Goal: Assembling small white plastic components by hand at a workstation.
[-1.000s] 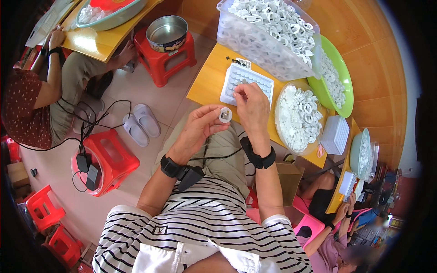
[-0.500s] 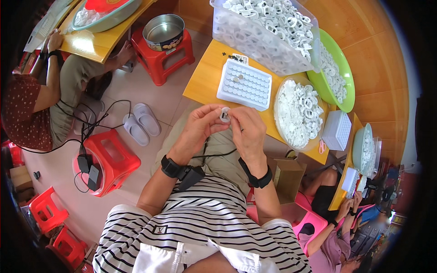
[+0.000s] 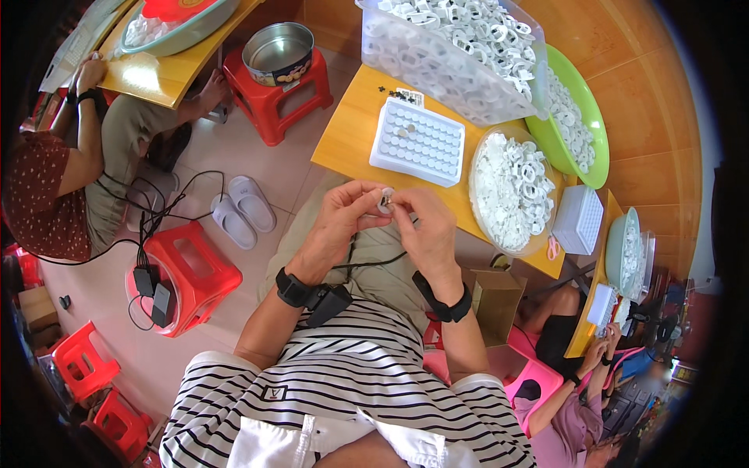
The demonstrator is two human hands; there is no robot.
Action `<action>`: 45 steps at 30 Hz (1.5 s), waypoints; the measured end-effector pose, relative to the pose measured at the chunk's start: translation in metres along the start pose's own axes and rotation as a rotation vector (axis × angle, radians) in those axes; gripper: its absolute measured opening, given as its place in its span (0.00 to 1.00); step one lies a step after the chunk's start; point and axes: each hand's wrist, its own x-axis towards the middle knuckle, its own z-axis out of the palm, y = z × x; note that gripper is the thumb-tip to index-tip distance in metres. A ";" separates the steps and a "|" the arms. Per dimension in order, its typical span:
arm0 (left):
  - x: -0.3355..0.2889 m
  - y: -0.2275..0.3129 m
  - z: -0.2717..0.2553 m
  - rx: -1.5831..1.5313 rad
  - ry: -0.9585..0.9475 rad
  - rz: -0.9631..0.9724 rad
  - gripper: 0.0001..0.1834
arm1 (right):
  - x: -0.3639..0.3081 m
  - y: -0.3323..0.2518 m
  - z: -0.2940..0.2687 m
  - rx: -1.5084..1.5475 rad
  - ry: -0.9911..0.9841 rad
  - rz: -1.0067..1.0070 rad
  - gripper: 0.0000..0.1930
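Between my two hands, above my lap, is a small round white plastic part [image 3: 385, 200] with a dark and metallic bit in its middle. My left hand [image 3: 348, 213] pinches it from the left between thumb and forefinger. From the right, the fingertips of my right hand [image 3: 424, 222] press against its side; whether they also hold a smaller piece is too small to tell. Beyond my hands on the wooden table [image 3: 343, 125] lies a white tray [image 3: 417, 142] with rows of round cells, and a couple of greyish discs rest on top of it.
A clear bin [image 3: 460, 70] of white ring parts stands at the back, beside a green basin [image 3: 597, 132]. Nearer are a round tub [image 3: 511, 191] of white parts, stacked trays [image 3: 577, 220] and pink scissors [image 3: 553, 248]. Red stools [image 3: 191, 269] and co-workers [image 3: 55, 187] flank me.
The white part has turned slightly between my fingers. My right fingertips have shifted a little on it, and both hands stay in the same place.
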 end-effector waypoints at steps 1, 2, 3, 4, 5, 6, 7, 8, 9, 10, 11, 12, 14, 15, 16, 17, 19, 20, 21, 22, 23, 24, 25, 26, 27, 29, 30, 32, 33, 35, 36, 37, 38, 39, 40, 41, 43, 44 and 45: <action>0.000 0.001 0.000 0.008 -0.008 -0.002 0.11 | 0.000 0.000 -0.001 0.002 -0.001 0.000 0.08; 0.000 0.002 0.001 0.006 -0.011 -0.003 0.11 | 0.001 -0.003 -0.003 0.088 -0.004 0.084 0.07; 0.000 0.004 0.002 0.007 -0.016 -0.005 0.11 | 0.002 -0.005 -0.005 0.173 -0.006 0.168 0.06; 0.000 0.004 0.003 0.007 -0.021 -0.007 0.11 | 0.003 -0.004 -0.006 0.170 -0.006 0.169 0.06; 0.000 0.004 0.002 0.008 -0.019 -0.007 0.11 | 0.002 -0.003 -0.006 0.148 -0.016 0.143 0.06; 0.000 0.004 0.002 0.004 -0.023 0.002 0.11 | 0.002 -0.002 -0.006 0.127 -0.025 0.118 0.07; -0.001 0.004 0.001 0.000 -0.027 0.012 0.11 | 0.003 -0.002 -0.005 0.127 -0.026 0.118 0.07; -0.001 0.003 0.000 0.000 -0.026 0.012 0.11 | 0.003 -0.001 -0.005 0.114 -0.052 0.116 0.07; -0.001 0.003 0.000 0.019 -0.030 0.018 0.11 | 0.003 -0.001 -0.004 0.102 -0.077 0.113 0.07; -0.001 0.003 -0.001 0.038 -0.034 0.024 0.11 | 0.003 -0.001 -0.004 0.102 -0.077 0.114 0.07; -0.001 0.002 -0.001 0.038 -0.034 0.025 0.11 | 0.002 -0.001 -0.003 0.156 -0.081 0.160 0.08; -0.001 0.001 0.000 0.046 -0.027 0.014 0.11 | 0.001 0.000 -0.003 0.210 -0.082 0.207 0.08; 0.000 0.001 0.002 0.058 -0.028 -0.001 0.11 | -0.003 0.005 0.000 0.396 -0.027 0.310 0.08; 0.001 0.002 0.004 0.074 -0.033 0.001 0.11 | -0.005 0.008 0.000 0.582 0.030 0.410 0.08; 0.002 0.002 0.007 0.090 -0.041 0.003 0.11 | -0.007 0.010 -0.001 0.576 0.043 0.411 0.08; 0.002 0.002 0.010 0.094 -0.060 -0.005 0.11 | -0.008 0.012 -0.003 0.612 0.032 0.424 0.08; 0.000 0.002 0.009 0.136 -0.068 0.043 0.11 | -0.010 0.011 -0.007 0.633 0.049 0.438 0.08; -0.001 0.002 0.007 0.140 -0.094 0.034 0.11 | -0.010 0.009 -0.005 0.475 0.025 0.357 0.08; -0.001 0.003 0.004 0.116 -0.076 0.026 0.11 | -0.011 0.005 -0.004 0.314 0.000 0.281 0.08; -0.001 0.002 0.003 0.092 -0.058 0.018 0.11 | -0.011 0.002 -0.003 0.298 0.023 0.288 0.08; -0.001 0.002 0.004 0.095 -0.082 0.007 0.11 | -0.010 -0.003 -0.003 0.252 0.049 0.236 0.07; -0.002 0.002 0.006 0.070 -0.082 0.011 0.11 | -0.011 -0.005 -0.003 0.206 0.072 0.183 0.07; 0.000 0.001 0.009 0.046 -0.080 0.016 0.11 | -0.013 -0.004 -0.005 0.194 0.090 0.190 0.07; 0.001 0.001 0.011 0.050 -0.091 0.012 0.11 | -0.013 -0.003 -0.006 0.267 0.113 0.225 0.06; 0.002 0.001 0.012 0.062 -0.104 0.009 0.11 | -0.014 -0.003 -0.006 0.343 0.135 0.259 0.06; 0.004 0.000 0.017 0.078 -0.123 0.002 0.11 | -0.016 -0.001 -0.008 0.381 0.175 0.291 0.05; 0.005 0.001 0.020 0.103 -0.129 0.005 0.11 | -0.017 0.000 -0.008 0.421 0.204 0.321 0.05; 0.006 0.002 0.025 0.132 -0.135 0.004 0.11 | -0.022 0.008 -0.007 0.516 0.229 0.402 0.05; 0.007 0.004 0.028 0.184 -0.144 -0.011 0.12 | -0.025 0.011 -0.007 0.612 0.246 0.479 0.06; 0.009 0.006 0.032 0.241 -0.147 -0.027 0.12 | -0.026 0.013 -0.013 0.721 0.235 0.531 0.06; 0.009 0.006 0.034 0.272 -0.154 -0.032 0.12 | -0.027 0.015 -0.016 0.827 0.220 0.579 0.06; 0.010 0.007 0.036 0.302 -0.160 -0.037 0.12 | -0.027 0.016 -0.017 0.835 0.218 0.581 0.06; 0.011 0.008 0.039 0.308 -0.153 -0.041 0.12 | -0.029 0.018 -0.018 0.849 0.255 0.570 0.06; 0.012 0.009 0.042 0.324 -0.180 -0.056 0.12 | -0.031 0.019 -0.019 0.863 0.291 0.558 0.06; 0.013 0.009 0.045 0.340 -0.207 -0.072 0.12 | -0.031 0.019 -0.023 0.873 0.289 0.563 0.06; 0.014 0.008 0.047 0.346 -0.197 -0.074 0.12 | -0.031 0.016 -0.028 0.916 0.300 0.598 0.07; 0.014 0.005 0.050 0.294 -0.251 -0.076 0.12 | -0.032 0.017 -0.032 0.968 0.307 0.638 0.07; 0.015 0.003 0.051 0.300 -0.247 -0.080 0.12 | -0.034 0.018 -0.033 0.959 0.302 0.651 0.06; 0.016 0.000 0.051 0.286 -0.247 -0.081 0.12 | -0.035 0.019 -0.034 0.949 0.298 0.664 0.06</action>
